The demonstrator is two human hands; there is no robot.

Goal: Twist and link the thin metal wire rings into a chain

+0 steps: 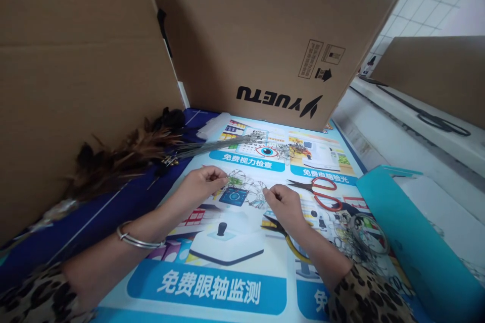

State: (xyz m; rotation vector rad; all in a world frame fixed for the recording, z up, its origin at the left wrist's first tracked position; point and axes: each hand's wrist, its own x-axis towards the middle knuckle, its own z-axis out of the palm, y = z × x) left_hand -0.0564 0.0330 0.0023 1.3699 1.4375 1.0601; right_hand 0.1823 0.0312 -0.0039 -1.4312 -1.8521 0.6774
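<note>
Between my two hands stretches a loose tangle of thin wire (245, 185), with a greenish patch near its left end. My left hand (210, 179), with a silver bangle (138, 238) at the wrist, pinches the left end of the wire. The thumb and finger of my right hand (282, 203) are closed on its right end. Red-handled scissors (322, 191) lie just beyond my right hand. Pliers or cutters (282, 232) with yellow-and-black handles lie beneath my right wrist, partly hidden by it.
Brown feathers (132, 149) line the left side, beside a bundle of straight wires (223, 144). More tangled wire (356, 234) lies at right by a teal box (409, 242). Tall cardboard panels (265, 35) stand behind and at left. A printed poster (212, 308) covers the table.
</note>
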